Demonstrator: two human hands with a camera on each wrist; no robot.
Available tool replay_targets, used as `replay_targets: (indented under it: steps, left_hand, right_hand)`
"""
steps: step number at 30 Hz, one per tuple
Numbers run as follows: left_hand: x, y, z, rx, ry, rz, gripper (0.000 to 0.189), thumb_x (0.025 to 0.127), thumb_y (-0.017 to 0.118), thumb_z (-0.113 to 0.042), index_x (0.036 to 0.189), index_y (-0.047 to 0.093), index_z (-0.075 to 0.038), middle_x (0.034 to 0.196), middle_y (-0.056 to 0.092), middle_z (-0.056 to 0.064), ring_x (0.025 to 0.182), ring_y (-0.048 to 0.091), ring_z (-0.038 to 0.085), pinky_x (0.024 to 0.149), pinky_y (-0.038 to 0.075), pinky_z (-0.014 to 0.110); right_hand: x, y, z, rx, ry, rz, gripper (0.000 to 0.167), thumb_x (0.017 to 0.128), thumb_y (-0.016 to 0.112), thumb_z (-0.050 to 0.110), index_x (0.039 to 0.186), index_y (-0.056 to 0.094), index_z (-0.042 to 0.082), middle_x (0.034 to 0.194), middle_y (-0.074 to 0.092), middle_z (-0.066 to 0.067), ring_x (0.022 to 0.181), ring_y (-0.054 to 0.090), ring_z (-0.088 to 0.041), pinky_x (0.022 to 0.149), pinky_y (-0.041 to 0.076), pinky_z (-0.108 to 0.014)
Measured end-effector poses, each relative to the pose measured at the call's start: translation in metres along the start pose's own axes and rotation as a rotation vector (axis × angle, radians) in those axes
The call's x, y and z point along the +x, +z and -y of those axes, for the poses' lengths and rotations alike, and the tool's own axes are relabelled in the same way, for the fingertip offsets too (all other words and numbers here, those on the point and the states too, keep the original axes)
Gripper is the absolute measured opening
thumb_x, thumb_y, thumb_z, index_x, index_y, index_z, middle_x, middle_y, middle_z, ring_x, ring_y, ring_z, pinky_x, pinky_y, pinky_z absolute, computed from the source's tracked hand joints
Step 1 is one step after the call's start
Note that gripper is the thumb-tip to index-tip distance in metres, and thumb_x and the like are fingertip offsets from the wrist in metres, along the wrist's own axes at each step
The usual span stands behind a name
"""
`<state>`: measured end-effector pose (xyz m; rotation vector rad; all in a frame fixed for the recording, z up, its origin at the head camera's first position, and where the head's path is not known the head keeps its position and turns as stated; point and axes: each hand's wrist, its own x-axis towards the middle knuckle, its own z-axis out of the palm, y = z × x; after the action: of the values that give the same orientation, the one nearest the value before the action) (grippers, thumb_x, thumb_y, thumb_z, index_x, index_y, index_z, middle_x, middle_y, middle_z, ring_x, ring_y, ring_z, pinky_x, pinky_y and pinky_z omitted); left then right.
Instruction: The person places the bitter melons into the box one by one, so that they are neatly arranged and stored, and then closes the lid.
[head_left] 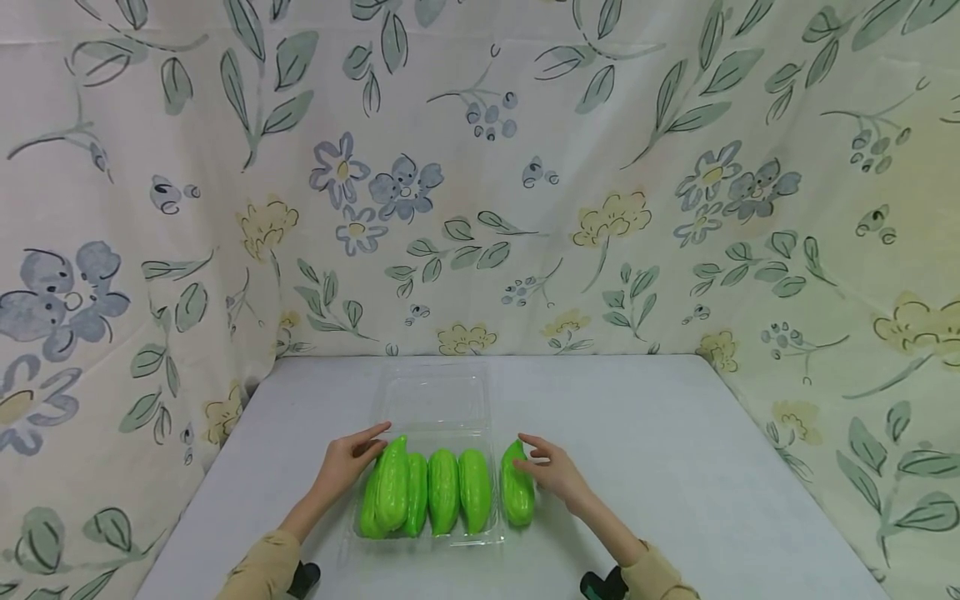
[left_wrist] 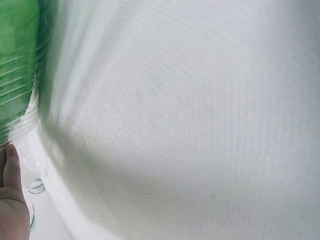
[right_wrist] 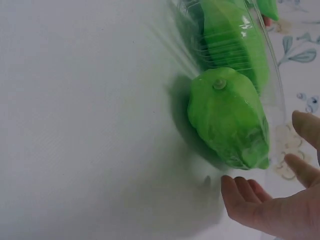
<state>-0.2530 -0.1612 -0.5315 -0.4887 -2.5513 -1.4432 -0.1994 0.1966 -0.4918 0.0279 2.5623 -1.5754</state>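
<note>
A clear hinged plastic box [head_left: 491, 533] on the table holds several bright green, ridged gourds [head_left: 444, 492] side by side. One gourd [head_left: 392, 487] lies tilted on top of the others at the left. My left hand [head_left: 347, 460] is at the box's upper left side, its extended fingers by that gourd's tip. In the left wrist view, a fingertip [left_wrist: 12, 155] meets the box's ribbed wall. A separate gourd [right_wrist: 227, 117] lies on the table just right of the box. My right hand [head_left: 555, 471] reaches over its far end with spread, loosely bent fingers and a gap between them and the gourd.
The box's transparent lid [head_left: 432, 398] lies folded back behind it. A white cloth covers the table [head_left: 637, 433]. Floral fabric [head_left: 480, 183] hangs behind the table's far edge and along both sides.
</note>
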Motion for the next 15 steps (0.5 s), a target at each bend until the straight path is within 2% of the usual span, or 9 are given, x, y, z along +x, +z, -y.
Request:
replay_targets:
  steps: [8,15]
  left_hand:
    - [-0.0001,-0.0007,-0.0006,0.0,-0.015,0.002,0.036,0.091,0.063,-0.014,0.127,0.062,-0.01,0.122,0.066,0.011,0.099,0.069,0.02,0.079,0.054,0.017]
    - [0.0001,-0.0006,-0.0008,-0.009,-0.001,0.007,0.036,0.091,0.063,-0.013,0.127,0.061,-0.008,0.121,0.066,0.012,0.098,0.069,0.021,0.078,0.052,0.014]
  right_hand:
    - [-0.003,0.0027,-0.0033,-0.031,-0.068,0.085,0.055,0.086,0.07,0.02,0.135,0.051,0.004,0.13,0.051,-0.03,0.11,0.056,-0.047,0.084,0.053,-0.051]
    - [-0.0029,0.0054,-0.0049,-0.075,-0.086,0.131,0.056,0.084,0.071,0.019,0.134,0.052,0.003,0.13,0.052,-0.029,0.105,0.059,-0.04,0.079,0.054,-0.043]
